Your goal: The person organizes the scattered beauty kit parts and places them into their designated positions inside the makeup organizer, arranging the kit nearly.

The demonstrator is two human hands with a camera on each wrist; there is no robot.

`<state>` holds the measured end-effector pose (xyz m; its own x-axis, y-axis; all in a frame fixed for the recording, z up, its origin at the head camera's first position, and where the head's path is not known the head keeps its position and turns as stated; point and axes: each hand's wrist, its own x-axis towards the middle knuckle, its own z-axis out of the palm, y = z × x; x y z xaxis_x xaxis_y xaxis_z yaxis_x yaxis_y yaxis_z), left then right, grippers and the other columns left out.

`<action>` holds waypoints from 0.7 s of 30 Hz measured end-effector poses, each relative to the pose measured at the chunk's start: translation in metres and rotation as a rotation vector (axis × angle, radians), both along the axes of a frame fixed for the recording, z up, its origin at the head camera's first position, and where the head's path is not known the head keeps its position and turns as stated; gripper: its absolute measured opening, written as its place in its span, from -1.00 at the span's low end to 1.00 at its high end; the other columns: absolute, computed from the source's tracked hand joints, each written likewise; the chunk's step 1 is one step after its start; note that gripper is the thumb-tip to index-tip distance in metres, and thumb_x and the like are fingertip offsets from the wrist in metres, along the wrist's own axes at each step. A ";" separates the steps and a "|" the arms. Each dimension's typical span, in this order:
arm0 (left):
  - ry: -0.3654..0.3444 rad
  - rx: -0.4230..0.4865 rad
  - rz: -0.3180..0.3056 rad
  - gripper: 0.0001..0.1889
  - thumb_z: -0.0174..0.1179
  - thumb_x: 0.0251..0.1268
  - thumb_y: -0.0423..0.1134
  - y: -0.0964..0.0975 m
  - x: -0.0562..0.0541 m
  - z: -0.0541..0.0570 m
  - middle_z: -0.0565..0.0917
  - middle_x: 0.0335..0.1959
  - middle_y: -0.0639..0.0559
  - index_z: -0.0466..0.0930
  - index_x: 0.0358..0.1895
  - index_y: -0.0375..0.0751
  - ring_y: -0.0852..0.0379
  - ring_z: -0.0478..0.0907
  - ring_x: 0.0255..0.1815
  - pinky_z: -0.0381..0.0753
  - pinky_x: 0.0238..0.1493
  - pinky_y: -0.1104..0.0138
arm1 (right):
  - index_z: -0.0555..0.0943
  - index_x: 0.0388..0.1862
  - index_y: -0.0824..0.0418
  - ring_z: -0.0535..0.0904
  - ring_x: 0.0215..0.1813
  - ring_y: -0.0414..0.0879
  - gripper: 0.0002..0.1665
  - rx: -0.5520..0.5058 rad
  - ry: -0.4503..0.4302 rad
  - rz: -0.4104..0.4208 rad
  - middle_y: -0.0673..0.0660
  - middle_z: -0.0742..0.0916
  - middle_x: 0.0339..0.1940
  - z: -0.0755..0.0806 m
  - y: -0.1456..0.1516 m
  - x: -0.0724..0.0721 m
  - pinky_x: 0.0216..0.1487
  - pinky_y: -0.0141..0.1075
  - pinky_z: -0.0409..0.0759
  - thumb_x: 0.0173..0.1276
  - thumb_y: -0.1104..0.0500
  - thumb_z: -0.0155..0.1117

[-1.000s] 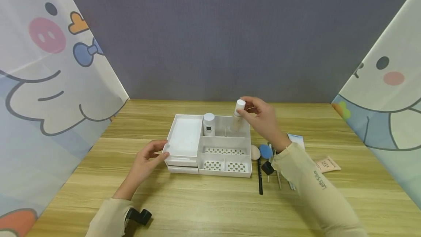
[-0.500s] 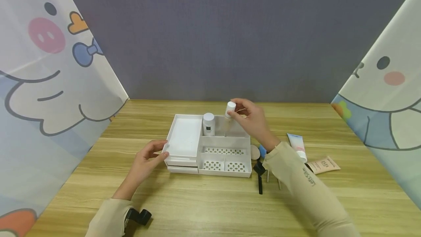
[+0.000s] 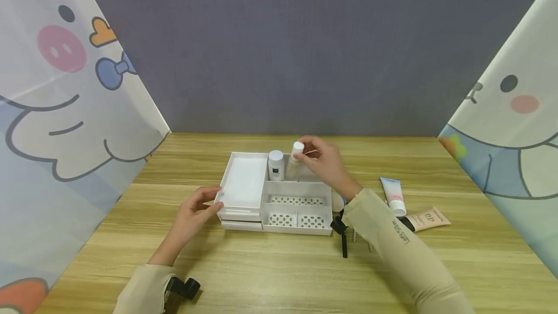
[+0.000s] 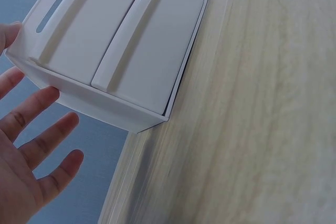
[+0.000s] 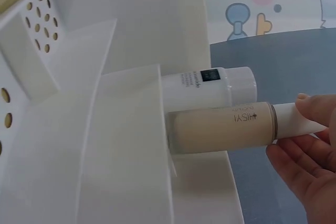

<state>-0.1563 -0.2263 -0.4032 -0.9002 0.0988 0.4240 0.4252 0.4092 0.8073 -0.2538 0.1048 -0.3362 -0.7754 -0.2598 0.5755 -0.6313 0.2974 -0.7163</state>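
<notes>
My right hand (image 3: 324, 161) pinches the white cap of a beige liquid foundation bottle (image 5: 223, 128). Its lower end is over or inside the back row of a white desktop organizer (image 3: 244, 178), next to a white bottle (image 3: 276, 166) with a dark label. How deep the foundation bottle's base sits is hard to tell. My left hand (image 3: 196, 210) touches the organizer's front left corner. In the left wrist view, its fingers (image 4: 55, 132) are spread and mostly straight beside the organizer's side wall.
Right of the organizer lie a round beige puff (image 3: 337, 202) and several thin brushes or pencils, partly under my right sleeve. Farther right are a blue-white tube (image 3: 394, 196) and a beige BB tube (image 3: 429, 220). A grey panel (image 3: 279, 52) stands behind the wooden table (image 3: 261, 275).
My right hand has carried the foundation bottle leftward and down, from the right back compartment to beside the white bottle. The left hand has stayed in place.
</notes>
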 end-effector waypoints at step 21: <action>-0.013 -0.016 0.010 -0.67 0.26 0.31 -0.46 0.000 0.000 0.001 0.65 0.07 -0.23 0.58 0.13 -0.30 0.44 0.52 0.00 0.52 -0.11 0.42 | 0.60 -0.06 0.34 0.68 -0.19 -0.01 -0.69 0.218 -0.155 0.039 0.16 0.75 -0.25 -0.012 -0.002 -0.003 -0.12 -0.23 0.66 0.24 0.32 0.46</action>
<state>-0.1564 -0.2260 -0.4021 -0.9068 0.0964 0.4103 0.4101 0.4265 0.8062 -0.2566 0.1028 -0.3486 -0.8370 -0.3958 0.3779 -0.5329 0.4326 -0.7272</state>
